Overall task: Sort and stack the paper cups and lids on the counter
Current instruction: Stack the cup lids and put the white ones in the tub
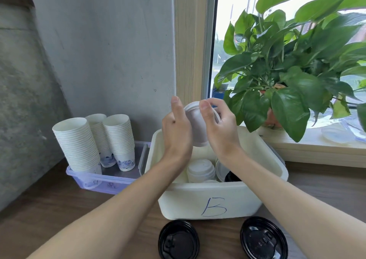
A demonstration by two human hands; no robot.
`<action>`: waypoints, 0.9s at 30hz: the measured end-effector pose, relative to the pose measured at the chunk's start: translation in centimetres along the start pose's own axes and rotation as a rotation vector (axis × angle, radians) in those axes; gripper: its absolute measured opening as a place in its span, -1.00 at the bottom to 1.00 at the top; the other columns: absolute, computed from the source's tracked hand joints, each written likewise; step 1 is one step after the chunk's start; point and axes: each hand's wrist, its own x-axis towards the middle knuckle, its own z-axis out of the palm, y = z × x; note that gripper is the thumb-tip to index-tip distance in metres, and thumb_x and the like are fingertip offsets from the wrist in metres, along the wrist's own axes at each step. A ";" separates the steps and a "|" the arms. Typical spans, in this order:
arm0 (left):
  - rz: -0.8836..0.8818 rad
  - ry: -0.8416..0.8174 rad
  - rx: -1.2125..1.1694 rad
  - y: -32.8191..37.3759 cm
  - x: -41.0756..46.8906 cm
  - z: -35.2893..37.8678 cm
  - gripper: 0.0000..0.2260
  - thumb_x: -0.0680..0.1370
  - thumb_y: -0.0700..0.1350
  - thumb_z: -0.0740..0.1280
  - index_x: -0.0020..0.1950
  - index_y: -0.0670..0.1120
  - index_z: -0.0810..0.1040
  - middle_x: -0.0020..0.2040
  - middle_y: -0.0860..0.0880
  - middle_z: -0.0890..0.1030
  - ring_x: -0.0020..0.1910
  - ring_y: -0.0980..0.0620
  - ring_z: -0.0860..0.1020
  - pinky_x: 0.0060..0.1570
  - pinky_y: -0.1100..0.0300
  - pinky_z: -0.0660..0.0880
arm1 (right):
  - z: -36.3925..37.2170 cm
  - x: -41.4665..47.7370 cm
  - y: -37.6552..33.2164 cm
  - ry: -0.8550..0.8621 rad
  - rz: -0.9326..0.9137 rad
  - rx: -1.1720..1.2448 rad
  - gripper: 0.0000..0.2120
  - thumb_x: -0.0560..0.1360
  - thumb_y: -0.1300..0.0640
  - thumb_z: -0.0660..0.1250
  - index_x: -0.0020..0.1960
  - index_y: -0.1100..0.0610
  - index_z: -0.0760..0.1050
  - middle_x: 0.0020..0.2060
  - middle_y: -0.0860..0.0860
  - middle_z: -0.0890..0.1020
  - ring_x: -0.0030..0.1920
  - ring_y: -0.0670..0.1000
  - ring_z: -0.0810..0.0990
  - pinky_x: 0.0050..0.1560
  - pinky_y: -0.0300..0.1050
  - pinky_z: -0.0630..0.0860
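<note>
Both my hands hold a stack of white lids (196, 125) in the air above a white bin marked "B" (213, 201). My left hand (176, 132) grips the stack's left side and my right hand (217, 124) pinches its upper right edge. Inside the bin lie more white lids (201, 169), a clear lid (220, 169) and a black lid (231, 177). Two black lids (178, 240) (263, 239) lie on the wooden counter in front of the bin. Three tall stacks of white paper cups (79, 144) stand in a clear tray (111, 179) to the left.
A grey concrete wall rises behind and to the left of the cups. A leafy potted plant (293, 68) stands on the window sill (316, 149) at the right, with clear plastic lids (338, 135) beside it. The wooden counter (59, 209) stretches left of the bin.
</note>
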 end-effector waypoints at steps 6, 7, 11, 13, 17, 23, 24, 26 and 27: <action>0.243 0.004 0.276 -0.4 0.3 0.0 -0.52 0.72 0.12 0.00 -0.39 0.03 0.23 -0.45 0.10 0.34 -0.41 0.06 0.33 -0.34 0.10 0.24 | -0.3 0.2 0.5 -0.072 0.087 0.116 -0.78 0.60 0.00 0.24 0.10 0.10 0.56 -0.15 -0.20 0.59 -0.13 -0.35 0.52 -0.07 -0.47 0.40; 0.257 0.003 0.286 -0.5 0.3 0.1 -0.53 0.71 0.11 0.01 -0.39 0.05 0.23 -0.45 0.11 0.34 -0.41 0.08 0.34 -0.34 0.12 0.24 | -0.3 0.2 0.5 -0.075 0.093 0.125 -0.79 0.60 -0.01 0.24 0.09 0.08 0.56 -0.16 -0.23 0.60 -0.13 -0.35 0.53 -0.07 -0.47 0.40; 0.285 -0.020 0.278 -0.9 0.3 0.2 -0.56 0.62 0.19 -0.02 -0.40 0.05 0.27 -0.50 0.13 0.36 -0.45 0.15 0.35 -0.39 0.22 0.23 | 0.0 0.1 0.3 0.004 0.070 0.076 -0.61 0.46 -0.23 0.27 0.03 0.06 0.57 -0.18 -0.18 0.61 -0.11 -0.22 0.56 -0.05 -0.32 0.44; 0.290 -0.044 0.265 -0.9 0.3 0.2 -0.54 0.57 0.23 -0.05 -0.36 0.00 0.37 -0.46 0.12 0.39 -0.42 0.16 0.36 -0.35 0.17 0.28 | 0.1 0.0 0.3 0.053 0.035 0.038 -0.57 0.39 -0.27 0.26 0.00 0.05 0.57 -0.15 -0.12 0.64 -0.09 -0.18 0.58 -0.06 -0.32 0.45; 0.319 -0.072 0.241 -0.7 0.0 0.2 -0.48 0.55 0.23 -0.07 -0.25 -0.09 0.49 -0.36 0.09 0.46 -0.30 0.04 0.42 -0.24 0.08 0.37 | 0.1 -0.1 0.3 0.072 -0.017 0.043 -0.63 0.36 -0.30 0.27 -0.12 -0.01 0.54 -0.26 -0.15 0.60 -0.23 -0.22 0.53 -0.19 -0.39 0.41; 0.281 -0.076 0.194 -0.4 -0.3 0.1 -0.59 0.58 0.15 -0.02 -0.31 -0.11 0.30 -0.37 0.04 0.36 -0.33 0.01 0.31 -0.29 0.05 0.28 | 0.2 -0.2 0.3 0.102 -0.058 0.034 -0.62 0.36 -0.33 0.26 -0.15 -0.01 0.51 -0.31 -0.21 0.59 -0.24 -0.23 0.53 -0.19 -0.40 0.40; 0.277 -0.092 0.213 -0.3 -0.4 0.0 -0.59 0.58 0.17 -0.02 -0.31 -0.08 0.30 -0.38 0.06 0.37 -0.34 0.03 0.33 -0.29 0.06 0.29 | 0.1 -0.1 0.3 0.098 -0.050 0.037 -0.61 0.35 -0.33 0.25 -0.14 -0.01 0.51 -0.30 -0.20 0.59 -0.23 -0.23 0.54 -0.17 -0.38 0.41; 0.299 -0.161 0.277 -0.3 -0.4 -0.5 -0.59 0.59 0.23 -0.02 -0.23 0.02 0.42 -0.32 0.11 0.47 -0.30 0.15 0.43 -0.24 0.16 0.35 | -0.2 -0.1 0.3 0.085 -0.039 0.060 -0.62 0.35 -0.33 0.25 -0.11 -0.04 0.51 -0.26 -0.22 0.61 -0.18 -0.23 0.56 -0.14 -0.38 0.42; 0.306 -0.230 0.293 -0.4 -0.3 -0.9 -0.56 0.59 0.28 -0.01 -0.08 0.03 0.52 -0.19 0.13 0.56 -0.19 0.22 0.51 -0.16 0.26 0.41 | -0.3 -0.1 0.4 0.081 -0.044 0.070 -0.63 0.35 -0.33 0.26 -0.09 -0.06 0.51 -0.23 -0.23 0.61 -0.15 -0.23 0.56 -0.11 -0.38 0.43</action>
